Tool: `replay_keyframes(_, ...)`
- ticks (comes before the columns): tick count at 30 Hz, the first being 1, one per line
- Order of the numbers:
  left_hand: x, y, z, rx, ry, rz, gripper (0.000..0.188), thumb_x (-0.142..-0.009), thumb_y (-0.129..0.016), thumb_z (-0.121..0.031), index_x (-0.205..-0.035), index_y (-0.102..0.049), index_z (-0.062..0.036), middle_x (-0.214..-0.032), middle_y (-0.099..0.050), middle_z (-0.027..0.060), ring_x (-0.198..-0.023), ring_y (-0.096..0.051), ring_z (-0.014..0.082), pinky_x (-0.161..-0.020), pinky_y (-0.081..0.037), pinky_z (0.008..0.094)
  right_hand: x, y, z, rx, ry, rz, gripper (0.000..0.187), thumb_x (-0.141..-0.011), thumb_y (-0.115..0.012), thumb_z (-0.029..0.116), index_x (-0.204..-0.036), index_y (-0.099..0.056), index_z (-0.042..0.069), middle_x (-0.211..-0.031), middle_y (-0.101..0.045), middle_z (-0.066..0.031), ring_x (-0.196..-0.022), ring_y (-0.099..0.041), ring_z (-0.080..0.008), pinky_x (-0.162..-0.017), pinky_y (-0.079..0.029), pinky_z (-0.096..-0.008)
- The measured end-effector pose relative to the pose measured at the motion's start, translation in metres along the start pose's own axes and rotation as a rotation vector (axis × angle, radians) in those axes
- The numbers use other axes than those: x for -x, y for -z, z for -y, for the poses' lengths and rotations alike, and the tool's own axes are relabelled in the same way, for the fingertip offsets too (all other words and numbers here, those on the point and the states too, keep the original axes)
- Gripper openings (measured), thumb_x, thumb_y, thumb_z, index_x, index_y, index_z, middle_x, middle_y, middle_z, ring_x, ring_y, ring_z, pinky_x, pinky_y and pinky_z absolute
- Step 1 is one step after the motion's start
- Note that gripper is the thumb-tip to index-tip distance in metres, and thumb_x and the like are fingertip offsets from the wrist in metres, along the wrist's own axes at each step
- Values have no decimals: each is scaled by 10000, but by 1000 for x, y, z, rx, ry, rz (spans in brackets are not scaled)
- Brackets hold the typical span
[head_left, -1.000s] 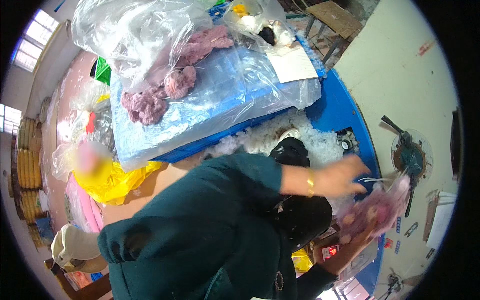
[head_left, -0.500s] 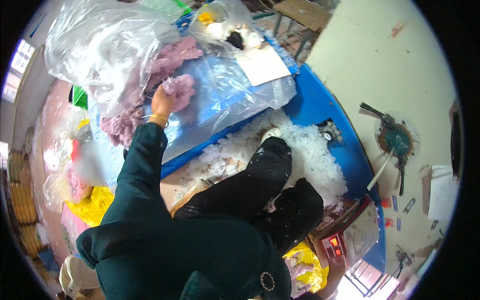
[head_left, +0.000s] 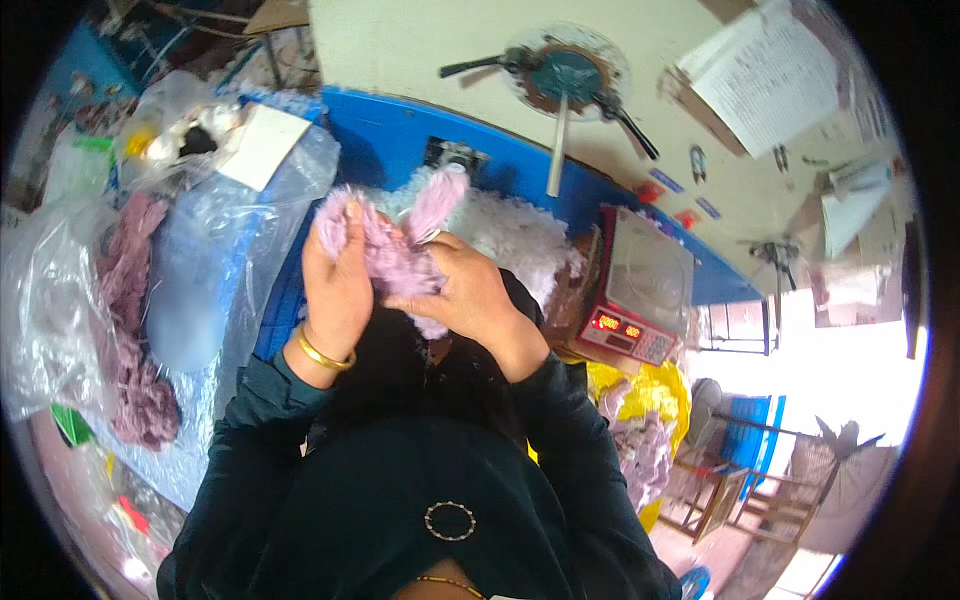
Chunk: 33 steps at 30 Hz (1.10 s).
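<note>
In front of my lap, both hands hold a mauve plush piece [head_left: 385,250] with a long ear-like flap sticking up. My left hand [head_left: 335,275] grips its left side, thumb pressed on top of the fur. From the right, my right hand [head_left: 475,295] has its fingers closed on the lower part, near the flap. White fluffy stuffing [head_left: 515,235] lies just beyond my hands. More mauve plush pieces [head_left: 140,390] lie in a row on the plastic-covered surface to the left.
A red scale [head_left: 625,325] with a lit display stands to the right, above a yellow bag [head_left: 675,390] of mauve plush. Ahead, a pale table [head_left: 400,40] carries a round fixture with handles [head_left: 565,75]. Clear plastic bags [head_left: 55,300] lie at far left.
My view has swung to the right. My left hand has come from the plush pile back to my lap with a piece, and my right hand now holds it too.
</note>
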<state>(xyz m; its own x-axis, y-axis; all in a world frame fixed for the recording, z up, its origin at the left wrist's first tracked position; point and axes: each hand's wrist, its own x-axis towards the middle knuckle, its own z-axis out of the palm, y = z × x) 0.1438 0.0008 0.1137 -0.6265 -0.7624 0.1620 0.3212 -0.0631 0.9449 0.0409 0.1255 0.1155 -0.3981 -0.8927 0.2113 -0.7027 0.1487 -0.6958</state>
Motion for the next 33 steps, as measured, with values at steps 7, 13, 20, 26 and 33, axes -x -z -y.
replay_keyframes(7,28,-45,9,9,-62,65,194,-1004,-440,-163,-999,-553,-5,-942,-605,59,-846,-548,115,-766,-442,249,35,23,-12,316,-176,-472,479,-575,-810,214,-954,-576,37,-912,-559,-133,-869,-570,-361,-749,-462,-422)
replay_keyframes(13,34,-55,7,42,-14,193,168,-978,-500,-136,-1027,-566,9,-963,-603,45,-831,-525,101,-754,-424,234,51,32,-31,-87,-248,-303,340,-635,-771,189,-873,-604,15,-819,-605,-168,-741,-598,-347,-636,-469,-390)
replay_keyframes(20,13,-7,40,220,135,297,469,-977,-440,-391,-1162,-538,29,-1091,-615,140,-1041,-594,226,-958,-441,351,59,40,-49,-439,-256,-60,266,-690,-721,207,-775,-598,-13,-631,-557,-69,-656,-492,-64,-545,-428,-308)
replay_keyframes(26,-6,-23,55,366,741,569,547,-960,-406,-522,-1243,-508,-65,-1210,-578,75,-1117,-562,218,-954,-445,361,77,69,-53,-900,-359,135,236,-752,-686,192,-761,-633,-38,-626,-577,5,-594,-518,-81,-505,-417,-282)
replay_keyframes(33,16,-53,80,858,1057,605,642,-975,-361,-501,-1394,-362,-14,-1377,-461,141,-1246,-461,297,-1054,-361,418,87,68,-79,-930,-315,91,198,-799,-641,189,-792,-673,-7,-649,-570,39,-556,-493,-73,-495,-384,-257)
